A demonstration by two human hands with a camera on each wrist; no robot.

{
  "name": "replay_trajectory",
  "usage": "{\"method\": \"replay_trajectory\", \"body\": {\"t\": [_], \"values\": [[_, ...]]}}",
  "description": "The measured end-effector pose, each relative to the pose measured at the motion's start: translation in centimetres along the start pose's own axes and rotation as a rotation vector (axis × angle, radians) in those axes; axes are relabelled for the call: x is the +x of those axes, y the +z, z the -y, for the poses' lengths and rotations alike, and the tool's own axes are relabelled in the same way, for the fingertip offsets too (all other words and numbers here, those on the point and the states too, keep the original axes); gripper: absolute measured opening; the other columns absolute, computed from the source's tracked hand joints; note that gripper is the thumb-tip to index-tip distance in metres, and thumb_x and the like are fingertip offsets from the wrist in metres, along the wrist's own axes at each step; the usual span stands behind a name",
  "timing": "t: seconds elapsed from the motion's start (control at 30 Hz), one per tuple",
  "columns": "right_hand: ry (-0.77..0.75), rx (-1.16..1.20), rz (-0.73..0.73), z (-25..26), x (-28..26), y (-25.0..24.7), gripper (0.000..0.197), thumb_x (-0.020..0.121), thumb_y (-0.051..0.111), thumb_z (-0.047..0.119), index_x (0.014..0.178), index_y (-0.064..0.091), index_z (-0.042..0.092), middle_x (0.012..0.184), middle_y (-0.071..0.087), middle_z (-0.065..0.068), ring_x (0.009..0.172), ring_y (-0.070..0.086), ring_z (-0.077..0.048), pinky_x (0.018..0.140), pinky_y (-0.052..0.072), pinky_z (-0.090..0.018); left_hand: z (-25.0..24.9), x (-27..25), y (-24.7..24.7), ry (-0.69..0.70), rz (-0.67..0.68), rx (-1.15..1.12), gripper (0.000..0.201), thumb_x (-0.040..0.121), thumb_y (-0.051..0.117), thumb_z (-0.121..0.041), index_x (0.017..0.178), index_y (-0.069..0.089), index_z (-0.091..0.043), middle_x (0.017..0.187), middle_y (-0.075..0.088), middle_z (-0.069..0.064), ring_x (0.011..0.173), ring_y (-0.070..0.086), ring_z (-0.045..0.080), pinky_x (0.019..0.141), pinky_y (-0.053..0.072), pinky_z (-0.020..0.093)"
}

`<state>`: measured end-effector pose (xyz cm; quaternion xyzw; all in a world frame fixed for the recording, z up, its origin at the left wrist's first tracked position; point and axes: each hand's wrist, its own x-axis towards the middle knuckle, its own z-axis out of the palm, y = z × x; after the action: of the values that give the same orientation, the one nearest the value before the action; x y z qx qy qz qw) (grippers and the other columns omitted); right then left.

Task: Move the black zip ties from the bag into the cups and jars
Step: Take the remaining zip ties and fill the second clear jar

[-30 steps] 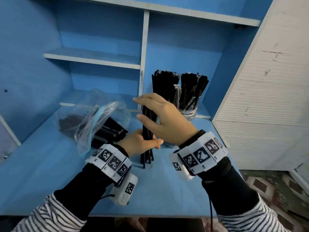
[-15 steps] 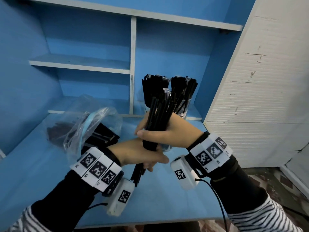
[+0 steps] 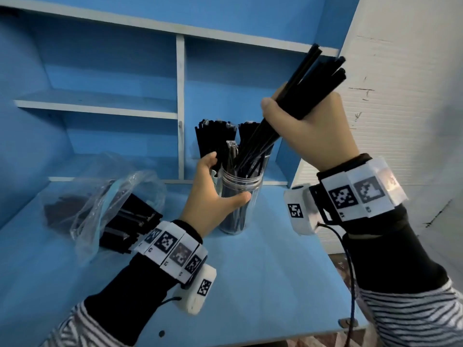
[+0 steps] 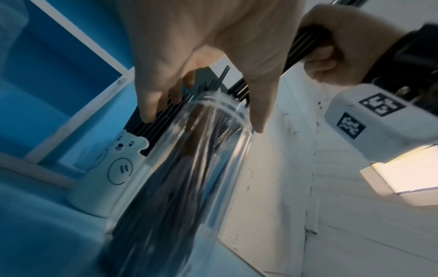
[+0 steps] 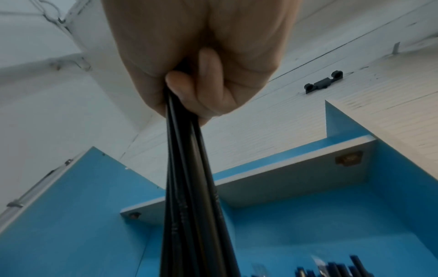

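My right hand point(image 3: 297, 110) grips a bundle of black zip ties point(image 3: 310, 78), raised and tilted to the upper right. The bundle's thin lower ends reach down into the mouth of a clear jar point(image 3: 241, 211) on the blue desk. In the right wrist view the bundle of ties point(image 5: 189, 187) hangs from my right hand point(image 5: 189, 90). My left hand point(image 3: 226, 179) wraps round the jar's upper part, thumb in front and fingers behind. From the left wrist, the thumb and fingers of that hand point(image 4: 203, 112) sit at the clear jar's point(image 4: 189, 178) rim. A clear plastic bag point(image 3: 100, 186) with more black ties point(image 3: 130, 221) lies at the left.
Behind the jar stand two more containers packed with upright black ties point(image 3: 215, 139), one of them a white bear cup point(image 4: 113, 168). Blue shelves point(image 3: 100, 106) and a divider rise at the back. A white cabinet wall point(image 3: 400, 121) closes the right side. The desk's front edge is near.
My right hand lifted the bundle up and to the right and tipped its lower ends into the clear jar. My left hand let go of the bundle and took hold of the jar.
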<state>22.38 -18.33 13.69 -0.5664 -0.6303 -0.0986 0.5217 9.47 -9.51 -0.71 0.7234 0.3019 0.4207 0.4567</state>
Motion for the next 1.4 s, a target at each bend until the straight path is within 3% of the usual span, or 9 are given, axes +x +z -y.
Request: {"method": "replay_trajectory", "body": {"t": [0.2,0.3,0.53,0.77,0.9,1.03,1.17,1.27,1.4], "values": [[0.114,-0.109,0.125,-2.1,0.2,2.0,0.041,0.085,0.061,0.022,0.069,0.049,-0.013,0.067,0.055,-0.028,0.063,0.052,-0.036,0.056,0.042,-0.037,1.7,1.5,0.6,-0.068,0.158,0.069,0.101,0.068,0.084,-0.03,0.147,0.021,-0.029,0.142,0.041,-0.013,0.13,0.04,0.007,0.11,0.032,0.031],[0.291,-0.142,0.271,-3.5,0.3,3.4,0.039,0.084,0.062,0.024,0.06,0.037,0.005,0.059,0.042,-0.014,0.054,0.041,-0.021,0.043,0.032,-0.021,2.0,1.7,0.3,-0.068,0.213,0.085,0.1,0.066,0.084,-0.034,0.145,0.023,-0.032,0.132,0.047,-0.017,0.124,0.045,0.006,0.109,0.037,0.034],[0.501,-0.139,0.498,-5.8,-1.1,4.6,0.038,0.081,0.072,0.043,0.088,0.061,0.008,0.062,0.069,0.0,0.048,0.062,-0.004,0.046,0.047,-0.014,2.1,1.9,0.1,-0.06,0.218,0.078,0.094,0.071,0.084,-0.023,0.144,0.026,-0.031,0.125,0.047,-0.02,0.122,0.044,0.005,0.107,0.037,0.029],[0.193,-0.224,0.23,-5.3,-2.0,5.2,0.055,0.089,0.063,0.043,0.134,0.047,0.016,0.123,0.054,0.0,0.108,0.051,-0.013,0.089,0.042,-0.019,2.1,1.8,0.2,-0.009,0.211,0.096,0.091,0.073,0.083,-0.024,0.144,0.027,-0.03,0.127,0.045,-0.02,0.12,0.043,0.002,0.106,0.034,0.026],[-0.033,-0.19,0.379,-5.5,-2.2,6.3,0.045,0.103,0.041,0.024,0.146,0.039,0.013,0.152,0.036,-0.003,0.141,0.029,-0.013,0.116,0.019,-0.018,1.9,1.8,0.4,-0.013,0.21,0.097,0.093,0.074,0.082,-0.023,0.146,0.024,-0.029,0.128,0.044,-0.019,0.12,0.043,0.001,0.105,0.034,0.023],[0.018,-0.286,0.548,-5.9,-2.7,7.0,0.045,0.104,0.033,0.032,0.145,0.041,0.015,0.15,0.042,-0.002,0.143,0.029,-0.017,0.117,0.022,-0.029,1.9,1.7,0.2,-0.039,0.232,0.111,0.1,0.074,0.082,-0.026,0.15,0.017,-0.029,0.136,0.042,-0.016,0.129,0.041,0.007,0.105,0.034,0.022],[-0.024,-0.279,0.454,-5.3,-2.7,7.0,0.049,0.102,0.039,0.037,0.146,0.039,0.014,0.153,0.037,-0.003,0.145,0.025,-0.017,0.119,0.019,-0.03,2.3,0.7,-1.4,-0.085,0.221,0.321,0.112,0.071,0.083,-0.035,0.154,0.008,-0.024,0.153,0.027,-0.013,0.141,0.026,0.007,0.107,0.023,0.019],[-0.117,-0.164,0.288,-4.0,-2.9,7.2,0.047,0.097,0.049,0.031,0.139,0.046,0.011,0.148,0.043,-0.003,0.138,0.036,-0.016,0.115,0.027,-0.026,2.3,-0.4,-4.1,-0.034,0.095,0.32,0.078,0.079,0.076,-0.021,0.146,0.036,-0.025,0.134,0.04,-0.021,0.128,0.036,-0.002,0.103,0.025,0.014],[-0.188,0.048,0.056,-1.9,-3.8,8.5,0.026,0.088,0.057,0.012,0.112,0.063,0.003,0.113,0.061,-0.006,0.103,0.055,-0.012,0.091,0.043,-0.02,2.2,-2.0,-8.4,0.106,-0.116,0.289,0.038,0.082,0.067,-0.002,0.098,0.064,-0.036,0.109,0.067,-0.011,0.1,0.06,-0.001,0.093,0.042,0.012]]}}
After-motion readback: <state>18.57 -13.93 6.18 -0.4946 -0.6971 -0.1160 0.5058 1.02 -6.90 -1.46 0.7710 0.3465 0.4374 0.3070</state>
